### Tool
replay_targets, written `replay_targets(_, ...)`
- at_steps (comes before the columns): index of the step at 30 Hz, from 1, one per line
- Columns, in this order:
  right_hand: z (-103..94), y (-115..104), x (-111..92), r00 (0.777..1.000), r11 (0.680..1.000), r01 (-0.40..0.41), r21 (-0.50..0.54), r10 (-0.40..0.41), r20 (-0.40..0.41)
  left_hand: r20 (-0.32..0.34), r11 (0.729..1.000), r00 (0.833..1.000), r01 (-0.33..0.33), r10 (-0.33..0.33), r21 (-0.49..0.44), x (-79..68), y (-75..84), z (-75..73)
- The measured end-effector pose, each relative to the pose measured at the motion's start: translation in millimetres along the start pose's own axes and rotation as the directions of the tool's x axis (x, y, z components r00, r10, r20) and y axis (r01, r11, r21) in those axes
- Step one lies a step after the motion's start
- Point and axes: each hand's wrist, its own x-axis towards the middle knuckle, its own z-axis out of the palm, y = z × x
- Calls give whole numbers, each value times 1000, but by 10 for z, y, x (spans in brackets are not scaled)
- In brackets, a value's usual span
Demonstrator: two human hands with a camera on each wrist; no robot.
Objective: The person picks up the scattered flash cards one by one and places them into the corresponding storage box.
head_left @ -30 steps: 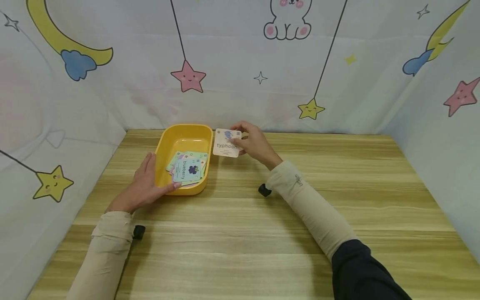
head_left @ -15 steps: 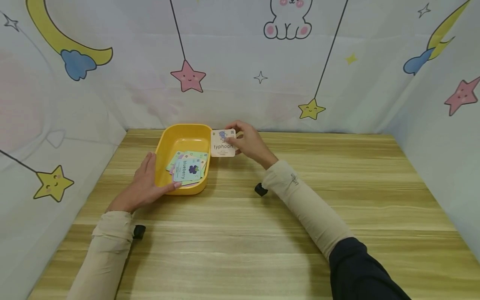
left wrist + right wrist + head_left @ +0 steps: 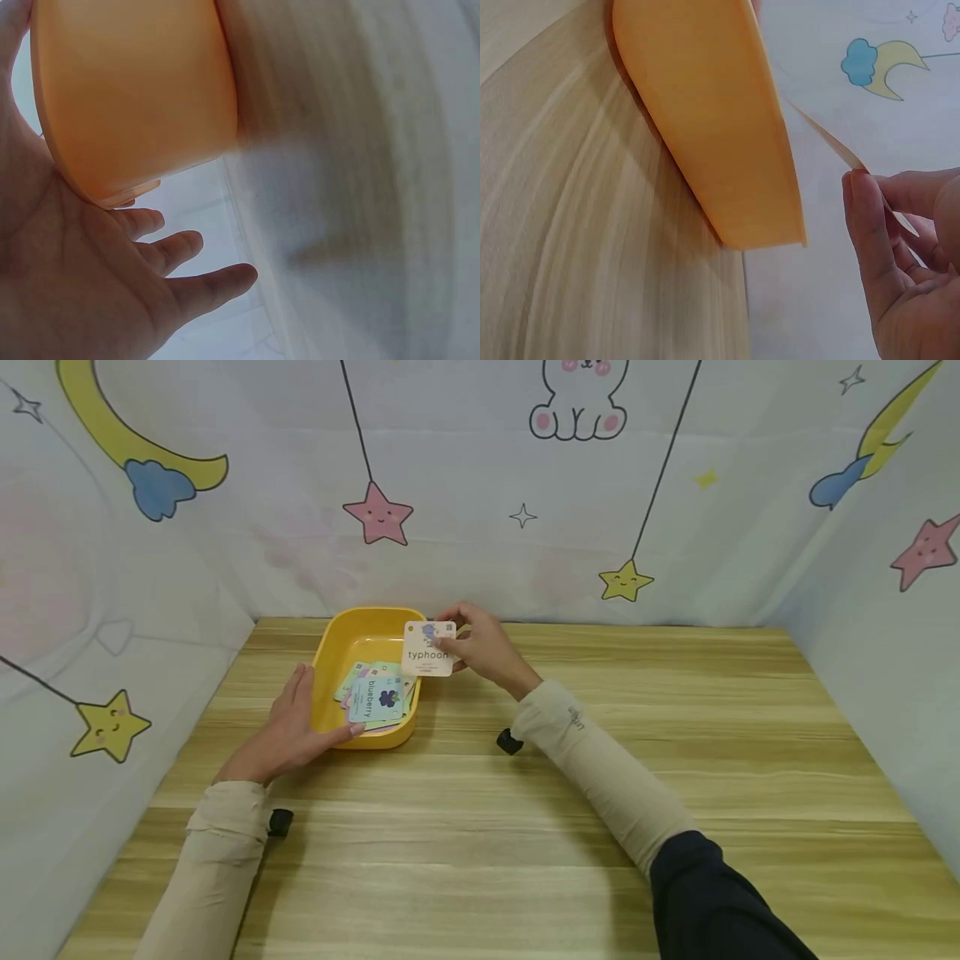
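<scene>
My right hand (image 3: 487, 652) pinches a square cream flash card (image 3: 417, 666) printed "typhoon", which overlaps the bin's right rim in the head view. The right wrist view catches this card (image 3: 826, 136) edge-on, between thumb and fingers and above the rim. My left hand (image 3: 287, 727) rests against the near left corner of the yellow plastic bin (image 3: 327, 652), its thumb across the front rim. In the left wrist view its fingers (image 3: 214, 289) stretch out straight beside the bin wall. Inside, several pastel cards lie in a loose pile, a light blue "blueberry" card (image 3: 367, 702) on top.
The bin stands at the back left of a wood-grain table (image 3: 465, 827). Right behind the table hangs a white cloth (image 3: 465, 560) with stars and a moon, and it continues along both sides. Small black objects (image 3: 509, 742) show at both wrists.
My right hand has moved left with the typhoon card, from beside the bin to over its right rim. The left hand and the bin have stayed in place.
</scene>
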Motion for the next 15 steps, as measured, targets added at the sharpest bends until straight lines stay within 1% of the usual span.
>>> replay_targets(7,138,-13,54,1000,1000,5,6,-5,15,22,1000,1000,15,-15,-1,3,-5,-6)
replay_targets(15,284,-22,91,999,1000,-4,-23,5,36,30,1000,999,19,-19,12,13,-15,-4)
